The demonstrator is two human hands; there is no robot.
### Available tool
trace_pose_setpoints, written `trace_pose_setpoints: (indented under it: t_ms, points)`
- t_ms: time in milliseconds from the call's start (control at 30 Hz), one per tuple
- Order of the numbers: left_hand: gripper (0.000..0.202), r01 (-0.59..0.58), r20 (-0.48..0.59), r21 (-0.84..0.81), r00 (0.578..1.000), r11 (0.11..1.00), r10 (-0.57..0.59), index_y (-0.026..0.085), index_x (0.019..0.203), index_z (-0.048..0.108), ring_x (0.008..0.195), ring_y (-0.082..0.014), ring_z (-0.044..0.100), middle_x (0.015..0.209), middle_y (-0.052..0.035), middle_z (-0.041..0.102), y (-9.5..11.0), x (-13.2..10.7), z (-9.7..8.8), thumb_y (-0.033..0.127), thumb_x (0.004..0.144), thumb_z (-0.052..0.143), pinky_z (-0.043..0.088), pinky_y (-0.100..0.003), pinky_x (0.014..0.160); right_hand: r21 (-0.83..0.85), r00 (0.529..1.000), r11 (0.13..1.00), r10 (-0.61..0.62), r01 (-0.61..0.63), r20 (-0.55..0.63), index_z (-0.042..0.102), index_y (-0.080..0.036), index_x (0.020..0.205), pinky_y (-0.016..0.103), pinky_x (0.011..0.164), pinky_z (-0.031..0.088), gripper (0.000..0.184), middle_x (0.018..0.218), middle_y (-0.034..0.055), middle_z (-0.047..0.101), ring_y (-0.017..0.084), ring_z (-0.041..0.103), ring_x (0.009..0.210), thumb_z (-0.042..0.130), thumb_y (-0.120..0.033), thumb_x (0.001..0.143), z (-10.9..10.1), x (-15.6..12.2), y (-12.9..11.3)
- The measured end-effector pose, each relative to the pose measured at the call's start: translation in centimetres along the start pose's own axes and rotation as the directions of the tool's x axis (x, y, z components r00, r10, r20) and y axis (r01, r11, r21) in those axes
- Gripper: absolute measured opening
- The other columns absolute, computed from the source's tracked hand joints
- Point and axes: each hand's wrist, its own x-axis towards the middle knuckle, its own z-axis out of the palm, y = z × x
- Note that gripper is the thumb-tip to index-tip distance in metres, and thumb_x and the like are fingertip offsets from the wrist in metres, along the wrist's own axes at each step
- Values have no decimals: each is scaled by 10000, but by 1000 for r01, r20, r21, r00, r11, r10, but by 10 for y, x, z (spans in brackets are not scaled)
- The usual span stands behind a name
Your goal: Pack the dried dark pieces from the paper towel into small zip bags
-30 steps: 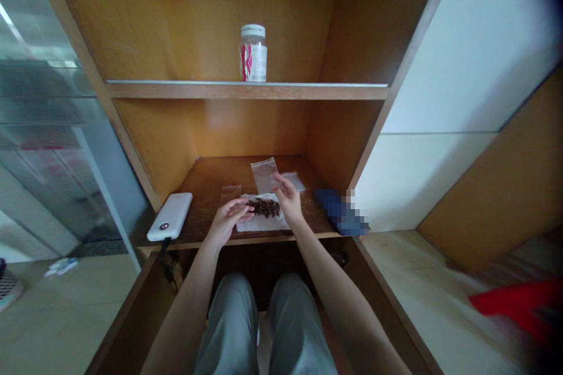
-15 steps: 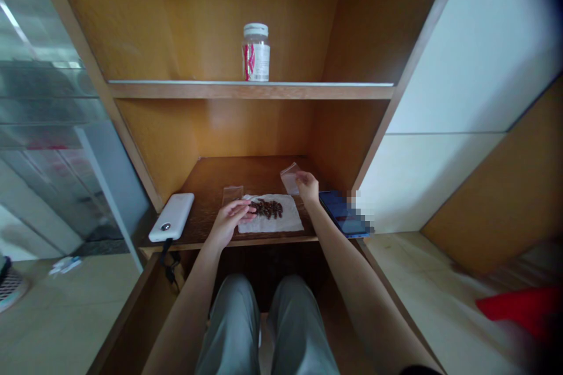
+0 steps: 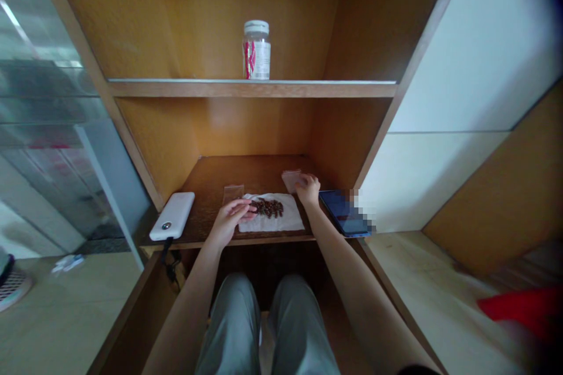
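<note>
1. Wooden shelf unit with orange-brown panels, in a room with a tile floor, a glass door to the left, and a blurred red cloth low on the right.
2. Upper shelf bearing one white-capped jar with a red and white label.
3. Lower shelf of dark-stained wood, directly beyond the person's knees in grey trousers.
4. On that shelf, a white paper tissue near the front edge, and on the tissue, a heap of small dark brown pieces, too small to identify.
5. Left of the tissue and just touching its far corner, a small clear plastic bag; further left, a white power bank with a black cable hanging over the near edge.
6. Left hand low over the tissue's left side, fingers open and slightly curved, fingertips just beside the heap.
7. Right hand beyond the tissue's far right corner, fingers bent onto a second clear bag, grip impossible to judge.
8. Just right of that hand, a smartphone, partly pixelated; back panel well beyond both hands.
</note>
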Motion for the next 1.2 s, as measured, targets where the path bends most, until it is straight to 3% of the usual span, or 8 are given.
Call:
trace_pose_setpoints:
  t_ms: [133,333,500,933,1067,1200]
  points:
    - [314,1,8,3,1000,1000,-1,132,946,604,731,-192,659,873,-98,681,-1,0,-1,337,710,641,506,-330,725,-74,998,995,-67,67,0,570,-165,1082,407,930,349,404,1244,120,470,262,422,1136,528,-309,707,-2,-7,-8]
    - [318,-8,14,10,1000,1000,8,131,959,598,736,-191,658,881,-100,679,-2,0,-2,335,718,633,505,-322,721,-214,983,967,-111,141,145,481,-206,1202,466,944,283,545,1309,114,409,287,370,1176,532,-461,723,-8,-18,-21]
    - [321,-21,19,15,1000,1000,21,132,961,599,746,-197,658,892,-105,677,-2,0,-2,338,717,634,504,-327,724,-248,976,965,-34,88,214,459,-218,1225,440,910,315,537,1322,104,395,277,422,1127,522,-433,737,-12,-21,-24]
    - [337,12,-11,-20,1000,1000,-13,127,927,614,724,-201,658,855,-107,683,3,-2,2,359,686,654,501,-342,720,-277,962,958,-1,79,273,464,-255,1238,453,896,332,525,1332,101,394,297,416,1136,532,-421,744,-15,-23,-24]
    - [318,-103,-135,-92,987,990,90,134,909,599,742,-196,654,813,-87,682,2,-1,4,352,683,649,498,-370,756,-303,956,949,3,90,294,492,-262,1216,463,903,329,483,1330,97,405,299,403,1156,513,-427,762,-13,-23,-23]
    - [245,-304,-403,-32,876,952,266,150,874,577,757,-183,643,765,-54,665,3,5,-1,307,693,623,485,-385,801,-302,954,949,7,88,300,505,-249,1207,476,911,324,472,1320,105,417,304,397,1163,505,-426,770,-13,-23,-23]
